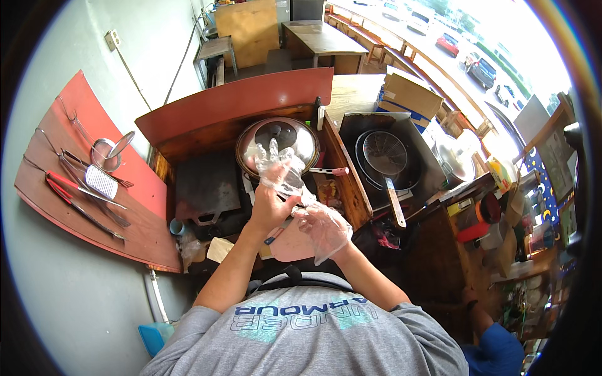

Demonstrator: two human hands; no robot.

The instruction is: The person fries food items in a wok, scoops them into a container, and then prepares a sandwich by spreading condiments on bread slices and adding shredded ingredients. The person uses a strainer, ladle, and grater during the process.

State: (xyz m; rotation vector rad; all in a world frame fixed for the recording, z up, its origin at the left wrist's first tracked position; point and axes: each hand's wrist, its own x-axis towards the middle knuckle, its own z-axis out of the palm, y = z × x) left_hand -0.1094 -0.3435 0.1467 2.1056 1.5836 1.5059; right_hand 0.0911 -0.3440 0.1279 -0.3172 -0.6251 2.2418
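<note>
My left hand (275,190) is raised near the middle, its fingers pointing away from me inside a loose clear plastic glove (288,176). The glove's fingertips overlap the view of a round metal lid (301,131) with a dark glass centre. My left thumb and wrist look uncovered. My right hand (324,223), in another clear plastic glove, pinches the cuff of the left glove beside the left thumb. Below the hands lies a pink board (291,242), with a dark-handled tool (274,235) at its left edge.
A black griddle (207,183) lies left of the lid. Right of the wooden divider, a wire skimmer (385,152) rests over a black pan. Tongs (84,188) and a grater (101,182) hang on the left board. Another person's blue sleeve (496,350) shows at lower right.
</note>
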